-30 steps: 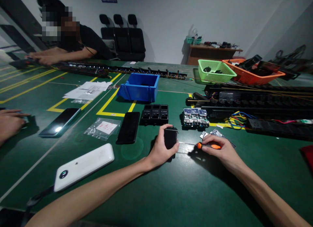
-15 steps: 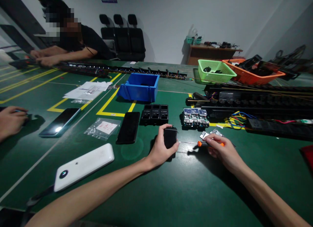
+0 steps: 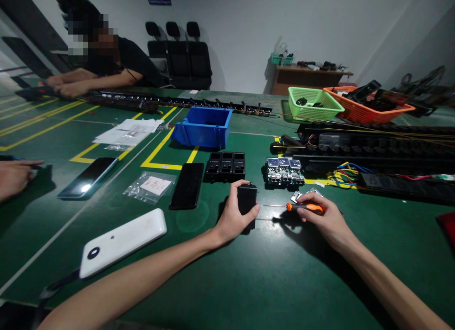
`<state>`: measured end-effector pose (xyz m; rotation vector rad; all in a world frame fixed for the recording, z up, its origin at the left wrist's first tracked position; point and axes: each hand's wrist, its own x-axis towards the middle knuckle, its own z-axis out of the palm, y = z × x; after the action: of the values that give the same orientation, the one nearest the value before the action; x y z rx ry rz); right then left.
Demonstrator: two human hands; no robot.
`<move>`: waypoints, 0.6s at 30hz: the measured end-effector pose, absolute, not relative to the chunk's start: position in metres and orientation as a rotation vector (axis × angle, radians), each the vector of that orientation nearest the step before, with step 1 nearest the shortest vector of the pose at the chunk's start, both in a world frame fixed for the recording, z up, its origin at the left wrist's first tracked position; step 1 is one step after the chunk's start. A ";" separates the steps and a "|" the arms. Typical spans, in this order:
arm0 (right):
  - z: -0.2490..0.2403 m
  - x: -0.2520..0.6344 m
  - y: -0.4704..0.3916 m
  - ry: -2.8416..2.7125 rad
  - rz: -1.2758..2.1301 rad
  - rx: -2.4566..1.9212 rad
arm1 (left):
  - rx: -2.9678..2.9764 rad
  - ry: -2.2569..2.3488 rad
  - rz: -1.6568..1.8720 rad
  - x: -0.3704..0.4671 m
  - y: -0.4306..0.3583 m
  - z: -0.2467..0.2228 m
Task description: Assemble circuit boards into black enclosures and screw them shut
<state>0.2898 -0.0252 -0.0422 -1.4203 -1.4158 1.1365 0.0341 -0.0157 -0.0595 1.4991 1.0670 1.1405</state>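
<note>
My left hand [image 3: 232,211] is wrapped round a small black box [image 3: 247,200] standing on the green table. Between the thumb and fingers of my right hand [image 3: 320,211] is an orange and black screwdriver [image 3: 305,208]; its thin shaft points left, the tip at the box's right side. Small silver metal pieces [image 3: 295,196] lie partly behind my right hand. Beyond my hands are a black three-part module [image 3: 225,166] and a row of circuit boards [image 3: 284,172]. A black phone [image 3: 186,185] lies left of my left hand.
A blue bin [image 3: 202,127], green basket [image 3: 313,105] and orange basket [image 3: 369,105] stand farther back. Long black rails and wires [image 3: 343,174] are at right. At left are a plastic bag [image 3: 149,186], white device [image 3: 122,245], another phone [image 3: 88,177] and another person's hand [image 3: 16,178].
My right hand's fingers have shifted on the screwdriver, showing more of its orange handle. At the left edge, the other person's hand has changed pose, with a finger extended.
</note>
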 end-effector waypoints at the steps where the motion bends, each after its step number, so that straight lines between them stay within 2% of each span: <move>1: -0.042 0.290 -0.025 -1.418 1.135 -1.419 | 1.504 1.068 1.142 0.034 -0.016 -0.060; 10: -0.042 0.292 -0.023 -1.421 1.097 -1.438 | 1.560 1.093 1.201 0.034 -0.015 -0.061; 18: -0.050 0.280 -0.028 -1.659 0.829 -1.465 | 1.679 1.090 1.222 0.033 -0.019 -0.060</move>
<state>0.2803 -0.0281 -0.0500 -1.4647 -1.6595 0.8292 0.0334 -0.0185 -0.0604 1.6786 1.0903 1.2220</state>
